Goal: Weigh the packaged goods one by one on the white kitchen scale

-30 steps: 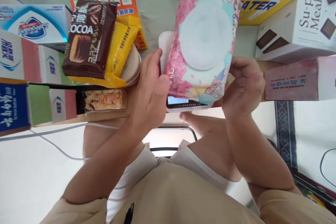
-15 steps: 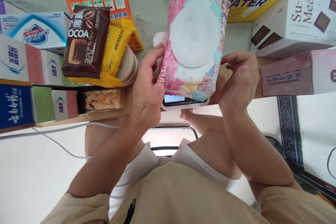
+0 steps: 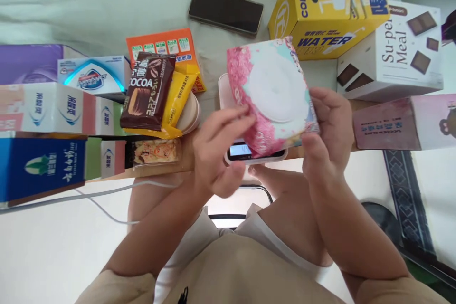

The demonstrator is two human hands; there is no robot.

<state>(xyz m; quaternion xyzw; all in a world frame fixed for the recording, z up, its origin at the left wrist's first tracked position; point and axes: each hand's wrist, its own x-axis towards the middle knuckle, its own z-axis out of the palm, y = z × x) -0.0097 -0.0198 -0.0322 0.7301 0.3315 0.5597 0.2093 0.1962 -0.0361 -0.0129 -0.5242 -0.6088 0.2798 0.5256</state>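
Beige short-sleeved shirt [image 3: 245, 270], small dark chest logo, bare forearms

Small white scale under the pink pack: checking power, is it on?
On: the small white scale's display glows light blue; digits unreadable.

"COCOA" on brown packet [image 3: 147, 91], "WATER" on yellow box [image 3: 326, 9]

One wipes pack [image 3: 274, 92], one scale [image 3: 249, 152], one phone [image 3: 225, 11], two hands [image 3: 217, 156]
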